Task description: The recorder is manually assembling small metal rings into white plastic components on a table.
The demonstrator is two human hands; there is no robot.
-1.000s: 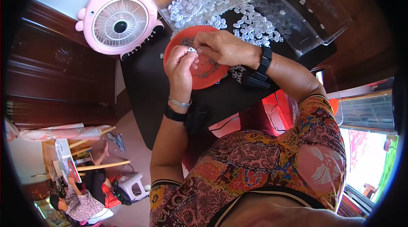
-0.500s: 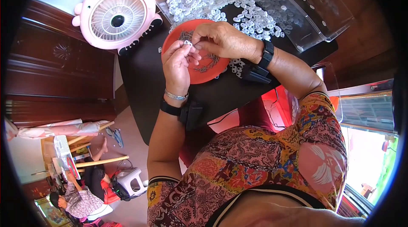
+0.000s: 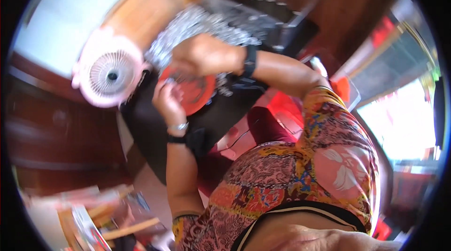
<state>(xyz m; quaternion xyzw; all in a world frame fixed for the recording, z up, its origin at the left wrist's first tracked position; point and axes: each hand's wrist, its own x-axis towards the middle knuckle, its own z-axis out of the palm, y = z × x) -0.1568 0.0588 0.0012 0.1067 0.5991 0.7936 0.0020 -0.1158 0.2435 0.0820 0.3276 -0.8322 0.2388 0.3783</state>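
My left hand [image 3: 168, 103] is at the left rim of a round orange-red plate [image 3: 202, 98], fingertips pinched on a small white plastic piece [image 3: 170, 81], blurred now. Over the plate's far side is my right hand [image 3: 199, 56], its fingers smeared by motion and partly hidden; whether it holds anything does not show. Small grey screw-like pins lie in the plate, blurred. Beyond the hands spreads a large heap of small white plastic pieces [image 3: 188, 23], and a few more lie right of the plate.
A pink fan [image 3: 110, 74] stands at the left of the black table [image 3: 145, 129]. Clear plastic bins [image 3: 300, 4] are at the table's back right. A red object [image 3: 282, 107] sits below the table's near edge. Wooden furniture occupies the lower left.
The whole view has swung and blurred, with table and hands appearing further left and lower. My right hand has risen a little away from the left fingertips, which keep hold of the white piece.
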